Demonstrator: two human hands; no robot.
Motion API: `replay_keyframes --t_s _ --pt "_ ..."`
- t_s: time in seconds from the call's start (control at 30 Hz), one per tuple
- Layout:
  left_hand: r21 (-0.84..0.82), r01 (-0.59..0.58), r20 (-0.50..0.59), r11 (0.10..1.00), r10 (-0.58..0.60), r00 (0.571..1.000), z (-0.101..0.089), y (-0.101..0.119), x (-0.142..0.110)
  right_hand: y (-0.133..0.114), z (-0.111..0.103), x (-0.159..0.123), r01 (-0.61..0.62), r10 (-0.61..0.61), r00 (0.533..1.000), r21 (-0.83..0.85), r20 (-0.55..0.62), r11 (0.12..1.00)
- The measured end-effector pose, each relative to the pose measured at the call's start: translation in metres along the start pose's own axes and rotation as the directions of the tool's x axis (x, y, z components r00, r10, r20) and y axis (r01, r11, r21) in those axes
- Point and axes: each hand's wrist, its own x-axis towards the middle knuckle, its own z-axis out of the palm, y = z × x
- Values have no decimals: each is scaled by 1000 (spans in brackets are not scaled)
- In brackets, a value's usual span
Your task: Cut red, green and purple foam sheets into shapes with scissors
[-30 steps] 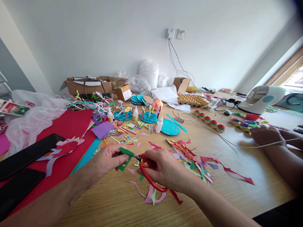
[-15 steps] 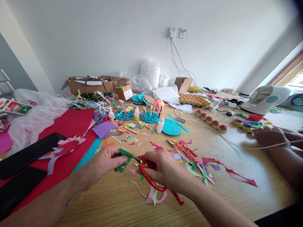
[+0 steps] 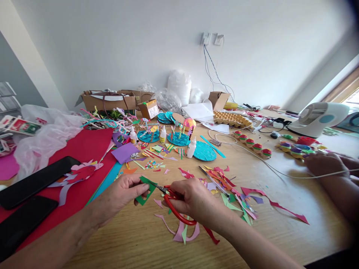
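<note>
Between its thumb and fingers my left hand pinches a small piece of green paper. My right hand grips the red-handled scissors, fingers around the loops. The dark blades point left and meet the upper edge of the green paper; how far they are apart is too small to tell. Below my right hand lie pink and light green paper scraps. To its right is a heap of coloured paper scraps with another pair of scissors lying among them.
Blue discs and white glue bottles stand ahead. Two black phone-like slabs lie on red paper at left. At right, another person's hands are near painted egg-carton pieces. A white cable crosses the table.
The green paper is turned slightly in my left hand, showing more of its face against the blades. The whole view has shifted a little; both hands keep their hold.
</note>
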Motion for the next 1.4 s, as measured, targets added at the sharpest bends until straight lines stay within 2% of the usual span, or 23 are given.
replay_keyframes --t_s 0.13,0.47,0.6,0.87,1.07,1.4 --pt "-7 0 -19 1000 0 1000 1 3 -2 -1 2 0 4 -4 1000 17 -5 1000" --pt "-63 26 52 998 -23 998 0 -3 -6 -6 2 1 21 -21 1000 34 9 999" --pt "-60 33 46 998 -31 998 1 -3 -9 -4 6 3 35 -36 999 49 17 998" --pt "-108 96 22 990 -94 995 -2 -8 -14 -5 13 8 69 -72 997 66 38 995" --pt "-148 104 76 984 -93 993 -3 -13 -15 -5 18 12 104 -108 994 119 28 987" --pt "-183 173 61 968 -164 985 -6 -20 -14 0 27 20 102 -106 994 100 34 990"
